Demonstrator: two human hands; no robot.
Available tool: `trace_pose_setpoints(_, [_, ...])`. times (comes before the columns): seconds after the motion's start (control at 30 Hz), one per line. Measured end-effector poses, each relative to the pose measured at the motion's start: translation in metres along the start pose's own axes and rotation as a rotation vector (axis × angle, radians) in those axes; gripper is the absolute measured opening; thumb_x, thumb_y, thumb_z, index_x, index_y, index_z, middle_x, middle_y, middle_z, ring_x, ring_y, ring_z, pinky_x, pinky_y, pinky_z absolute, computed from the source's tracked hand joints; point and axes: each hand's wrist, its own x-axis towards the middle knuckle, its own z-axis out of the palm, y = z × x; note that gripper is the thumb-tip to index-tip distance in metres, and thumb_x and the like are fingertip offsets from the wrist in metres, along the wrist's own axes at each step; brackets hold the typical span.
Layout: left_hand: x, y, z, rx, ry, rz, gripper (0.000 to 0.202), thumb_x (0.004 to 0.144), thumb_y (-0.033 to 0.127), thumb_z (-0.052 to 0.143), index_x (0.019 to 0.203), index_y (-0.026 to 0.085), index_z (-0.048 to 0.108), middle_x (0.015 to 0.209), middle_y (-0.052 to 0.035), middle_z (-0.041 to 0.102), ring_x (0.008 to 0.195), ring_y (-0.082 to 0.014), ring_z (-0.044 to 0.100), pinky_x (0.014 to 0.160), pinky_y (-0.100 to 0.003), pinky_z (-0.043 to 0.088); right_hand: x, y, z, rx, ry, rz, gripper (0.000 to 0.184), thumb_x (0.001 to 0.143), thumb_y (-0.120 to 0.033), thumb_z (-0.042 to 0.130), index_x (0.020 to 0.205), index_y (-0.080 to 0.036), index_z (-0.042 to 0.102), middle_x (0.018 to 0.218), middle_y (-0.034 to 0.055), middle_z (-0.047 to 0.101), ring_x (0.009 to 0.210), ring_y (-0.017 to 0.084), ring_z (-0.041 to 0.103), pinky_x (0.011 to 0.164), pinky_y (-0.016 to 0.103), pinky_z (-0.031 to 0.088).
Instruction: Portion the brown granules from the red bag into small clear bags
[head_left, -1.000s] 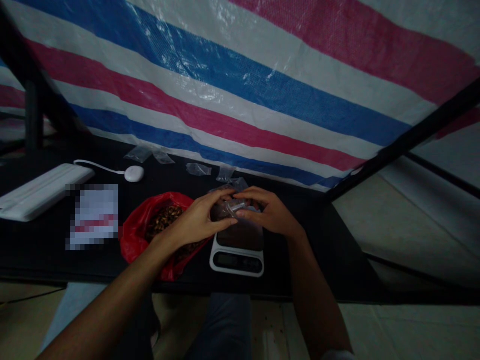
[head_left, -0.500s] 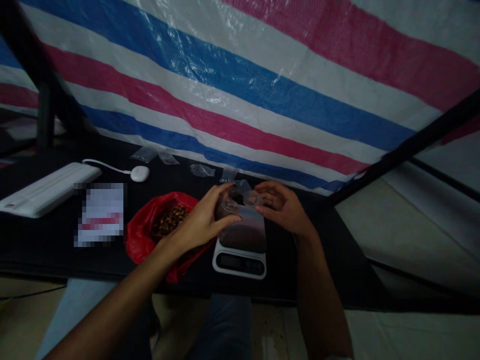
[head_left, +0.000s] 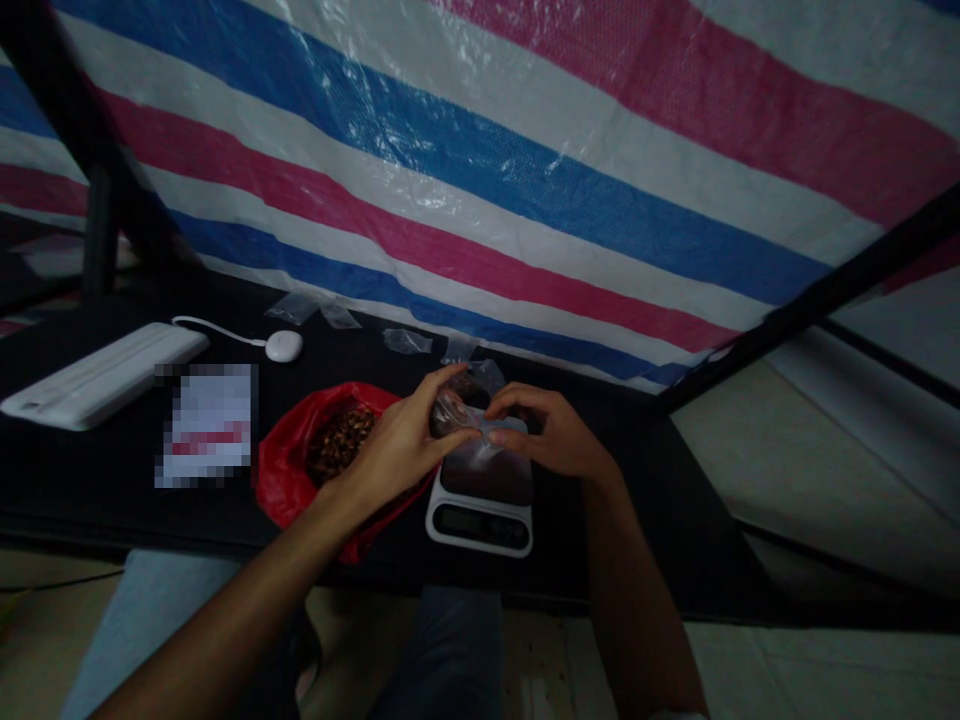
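Observation:
Both hands hold a small clear plastic bag (head_left: pixel 466 413) over the far part of a white kitchen scale (head_left: pixel 480 525) with a dark, shiny plate. My left hand (head_left: pixel 411 425) is closed on the bag's left side, thumb and fingers curved round it. From the right, my right hand (head_left: pixel 546 428) pinches the bag's other end between thumb and fingers. What the bag contains is hard to make out in the dim light. Left of the scale, partly behind my left forearm, an open red plastic bag (head_left: pixel 283 470) holds brown dried pieces (head_left: pixel 341 443).
Several small clear bags (head_left: pixel 406 341) lie along the back of the black table (head_left: pixel 97 500). At the left are a white power strip (head_left: pixel 105 375), a white round device (head_left: pixel 284 346) on a cable, and a blurred-out packet (head_left: pixel 214 420). A striped tarp (head_left: pixel 450 200) hangs behind.
My right hand has moved left and slightly down, closer to my left hand, and now pinches the bag's end over the scale plate. My left hand has hardly moved.

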Motion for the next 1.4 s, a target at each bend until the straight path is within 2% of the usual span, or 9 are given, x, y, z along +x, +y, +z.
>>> trace_pose_setpoints(0.13, [-0.001, 0.003, 0.003, 0.014, 0.005, 0.007, 0.068, 0.09, 0.041, 0.073, 0.15, 0.028, 0.044, 0.117, -0.005, 0.071, 0.101, -0.0227, 0.072, 0.09, -0.034, 0.057, 0.003, -0.002, 0.012, -0.004, 0.019, -0.071, 0.008, 0.089, -0.027, 0.072, 0.087, -0.019, 0.072, 0.088, 0.0031, 0.071, 0.082, 0.017, 0.064, 0.078, 0.032, 0.049])
trace_pose_setpoints(0.27, [-0.002, 0.008, 0.001, -0.163, -0.003, -0.012, 0.072, 0.085, 0.04, 0.078, 0.148, 0.023, 0.047, 0.119, -0.0068, 0.073, 0.107, -0.0236, 0.071, 0.097, -0.035, 0.056, 0.003, -0.002, 0.013, -0.033, 0.056, -0.083, 0.009, 0.093, -0.025, 0.066, 0.086, -0.019, 0.069, 0.086, 0.0019, 0.068, 0.08, 0.015, 0.062, 0.074, 0.03, 0.048])
trace_pose_setpoints(0.4, [-0.003, 0.011, -0.008, -0.352, 0.002, -0.147, 0.04, 0.096, 0.048, 0.061, 0.117, 0.016, 0.071, 0.116, -0.0105, 0.077, 0.107, -0.0248, 0.073, 0.096, -0.035, 0.056, 0.003, -0.002, 0.011, -0.068, 0.135, -0.095, 0.01, 0.095, -0.025, 0.063, 0.088, -0.019, 0.067, 0.086, 0.0012, 0.066, 0.078, 0.014, 0.058, 0.072, 0.029, 0.045])
trace_pose_setpoints(0.47, [-0.002, 0.01, -0.012, -0.408, 0.03, -0.214, 0.04, 0.094, 0.051, 0.063, 0.109, 0.016, 0.075, 0.108, -0.0099, 0.079, 0.101, -0.0245, 0.074, 0.092, -0.035, 0.057, 0.004, -0.001, 0.012, -0.076, 0.162, -0.101, 0.01, 0.096, -0.024, 0.061, 0.088, -0.019, 0.066, 0.087, 0.0011, 0.065, 0.077, 0.014, 0.057, 0.071, 0.029, 0.043])
trace_pose_setpoints(0.57, [-0.001, 0.008, -0.018, -0.436, 0.045, -0.264, 0.04, 0.084, 0.048, 0.075, 0.108, 0.016, 0.076, 0.1, -0.0079, 0.081, 0.097, -0.0243, 0.075, 0.089, -0.034, 0.058, 0.004, 0.0, 0.014, -0.071, 0.195, -0.095, 0.011, 0.097, -0.024, 0.059, 0.089, -0.02, 0.065, 0.086, 0.0009, 0.063, 0.075, 0.014, 0.054, 0.069, 0.029, 0.041])
trace_pose_setpoints(0.73, [0.001, 0.012, -0.03, -0.276, 0.054, -0.206, 0.027, 0.086, 0.044, 0.072, 0.088, 0.017, 0.077, 0.088, -0.0052, 0.079, 0.084, -0.0208, 0.073, 0.079, -0.03, 0.056, 0.005, 0.001, 0.019, -0.066, 0.212, -0.086, 0.012, 0.097, -0.026, 0.057, 0.088, -0.02, 0.063, 0.086, 0.0013, 0.063, 0.075, 0.015, 0.054, 0.069, 0.03, 0.041])
trace_pose_setpoints(0.87, [0.003, 0.021, -0.038, -0.14, 0.093, -0.102, 0.023, 0.089, 0.039, 0.069, 0.085, 0.017, 0.077, 0.091, -0.0046, 0.076, 0.085, -0.0191, 0.07, 0.081, -0.029, 0.054, 0.007, 0.0, 0.025, -0.049, 0.224, -0.117, 0.01, 0.096, -0.027, 0.059, 0.089, -0.021, 0.064, 0.086, 0.0015, 0.064, 0.074, 0.015, 0.054, 0.069, 0.03, 0.042])
trace_pose_setpoints(1.0, [0.001, 0.028, -0.041, -0.07, 0.095, -0.067, 0.022, 0.091, 0.036, 0.067, 0.083, 0.018, 0.076, 0.09, -0.0043, 0.075, 0.083, -0.0185, 0.068, 0.081, -0.029, 0.054, 0.008, -0.004, 0.029, -0.051, 0.213, -0.14, 0.01, 0.095, -0.027, 0.061, 0.088, -0.021, 0.065, 0.089, 0.0023, 0.066, 0.075, 0.015, 0.055, 0.07, 0.031, 0.044])
trace_pose_setpoints(1.4, [-0.002, 0.031, -0.03, -0.155, 0.08, -0.065, 0.018, 0.09, 0.035, 0.071, 0.087, 0.019, 0.079, 0.094, -0.0048, 0.077, 0.089, -0.0192, 0.07, 0.085, -0.031, 0.056, 0.009, -0.006, 0.035, 0.0, 0.231, -0.197, 0.009, 0.093, -0.025, 0.062, 0.086, -0.021, 0.065, 0.086, 0.0028, 0.066, 0.08, 0.017, 0.06, 0.074, 0.032, 0.048])
